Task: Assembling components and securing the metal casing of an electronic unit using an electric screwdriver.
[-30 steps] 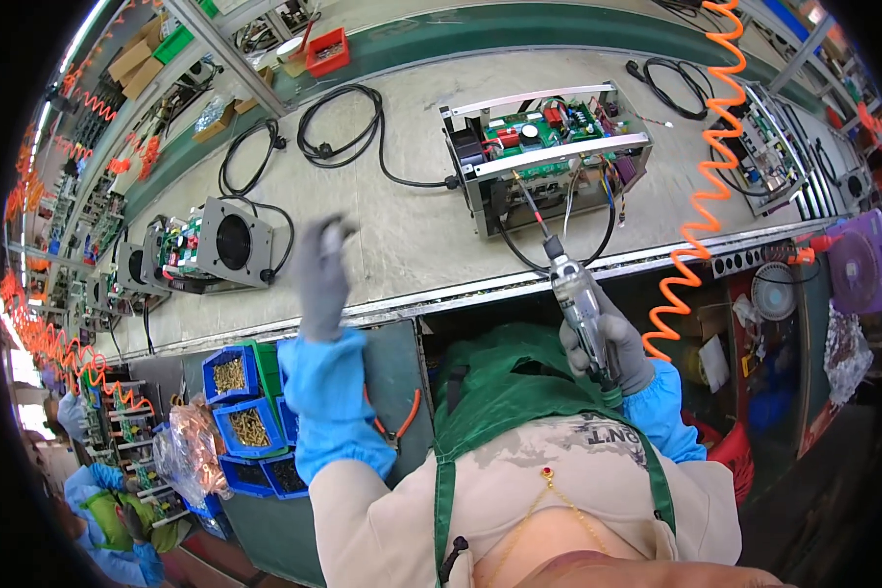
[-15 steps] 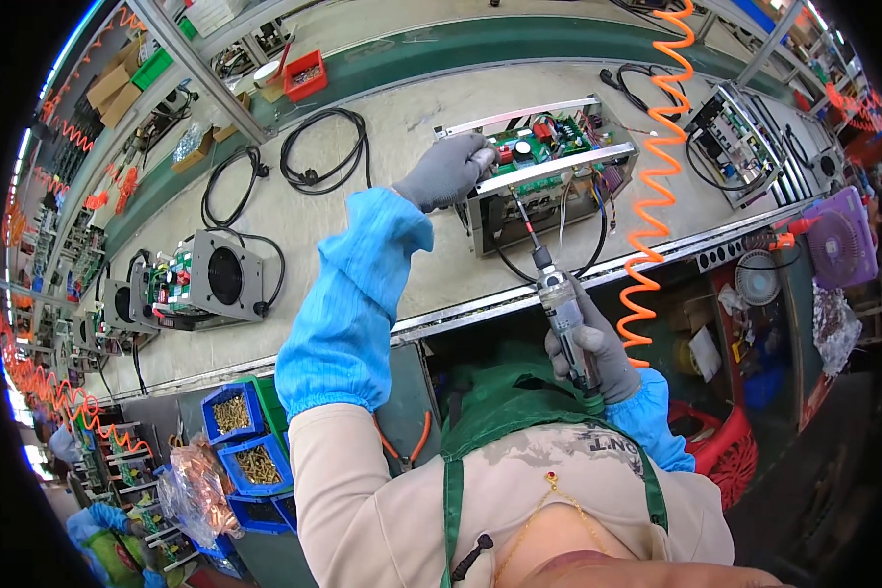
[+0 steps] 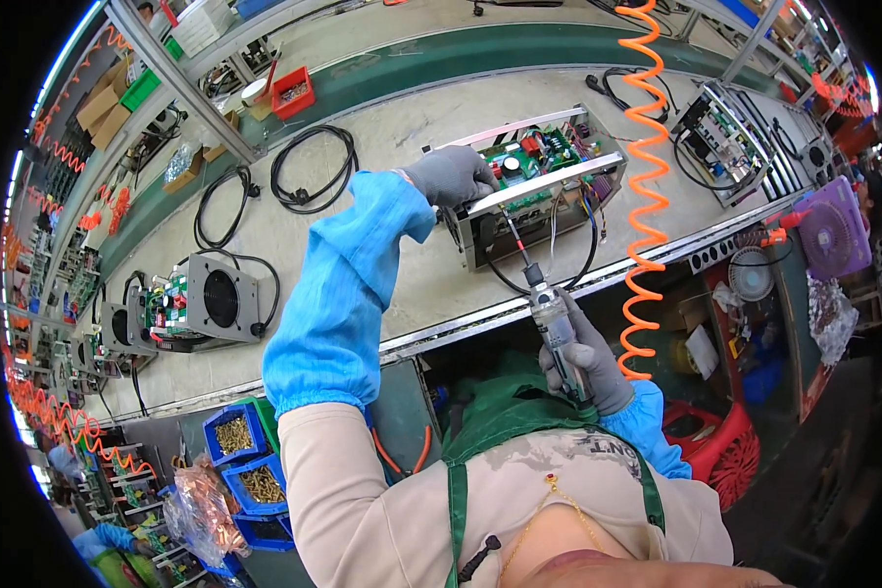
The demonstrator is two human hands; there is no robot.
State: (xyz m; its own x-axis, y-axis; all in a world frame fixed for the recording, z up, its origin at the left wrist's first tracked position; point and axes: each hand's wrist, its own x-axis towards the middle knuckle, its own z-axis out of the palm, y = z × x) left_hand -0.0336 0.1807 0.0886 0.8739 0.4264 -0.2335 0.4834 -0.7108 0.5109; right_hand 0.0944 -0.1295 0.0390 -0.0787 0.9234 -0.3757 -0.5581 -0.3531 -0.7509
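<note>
A grey metal chassis (image 3: 476, 243) with a green circuit board (image 3: 556, 149) inside stands on the bench. My left hand (image 3: 451, 175), in a grey glove, is closed over the chassis's left end, its fingertips curled down beside the board; what lies under them is hidden. My right hand (image 3: 598, 365), also gloved, is wrapped round a power screwdriver (image 3: 555, 323). The long bit slants up and away, its tip at the near rail (image 3: 549, 184) of the chassis; I cannot tell whether it touches a screw. Loose wires (image 3: 590, 211) hang at the chassis's near side.
A coiled orange hose (image 3: 647, 176) hangs right of the chassis. Black cables (image 3: 282, 186) and a unit with a fan (image 3: 220, 297) lie to the left. Blue bins of screws (image 3: 262, 484) stand at the lower left. Farther right sits another opened unit (image 3: 720, 147).
In the picture the chassis, bench and screwdriver sit slightly further left and lower. My left hand has shifted a little further in over the chassis's end. The screwdriver remains in my right hand.
</note>
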